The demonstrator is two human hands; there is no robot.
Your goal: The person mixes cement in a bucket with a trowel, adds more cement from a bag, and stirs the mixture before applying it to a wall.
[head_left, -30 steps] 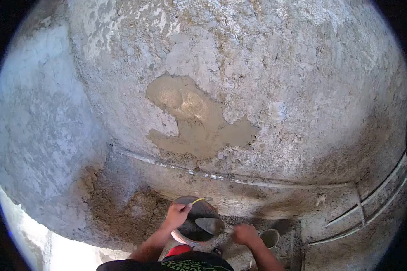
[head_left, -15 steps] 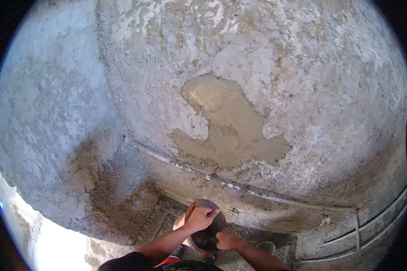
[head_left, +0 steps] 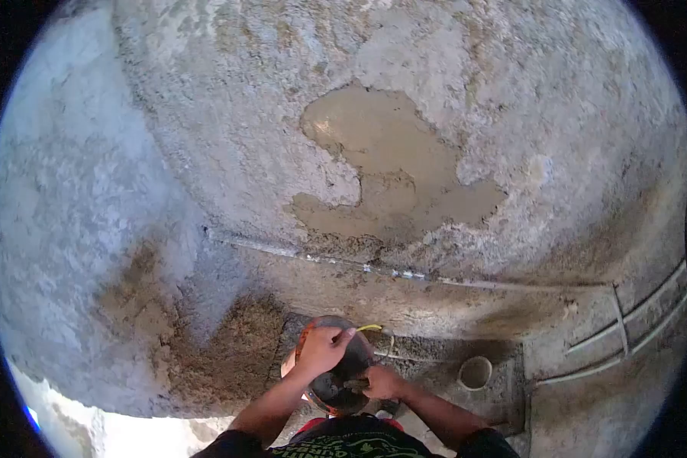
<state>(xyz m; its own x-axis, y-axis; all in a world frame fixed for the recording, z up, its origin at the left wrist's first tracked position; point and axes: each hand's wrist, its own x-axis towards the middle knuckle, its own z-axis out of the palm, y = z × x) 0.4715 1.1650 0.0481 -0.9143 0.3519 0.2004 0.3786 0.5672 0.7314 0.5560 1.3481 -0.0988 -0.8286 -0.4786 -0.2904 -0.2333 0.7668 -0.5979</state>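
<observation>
A tilted, reddish-brown bucket [head_left: 311, 336] stands low in front of me, its dark inside smeared with grey matter. My left hand [head_left: 322, 353] is closed at its upper left side, gripping the bucket; a thin yellow strip [head_left: 370, 327] sticks out past the thumb. Over the right side of the mouth, my right hand [head_left: 383, 382] has its fingers curled round something with a greyish part [head_left: 356, 386] showing towards the inside. What kind of thing that is, I cannot make out.
A rough wall [head_left: 229, 114] fills the view ahead, with a damp, smooth mortar patch [head_left: 393, 153]. A pale pipe [head_left: 496, 284] runs along its base, and more pipes [head_left: 588, 380] lie at right. A small round pail [head_left: 475, 373] stands on the floor right of my hand.
My view has tipped downward, so the wall patch sits higher and the small pail shows fully. Both hands stay at the bucket; the right hand's grey thing now shows more plainly.
</observation>
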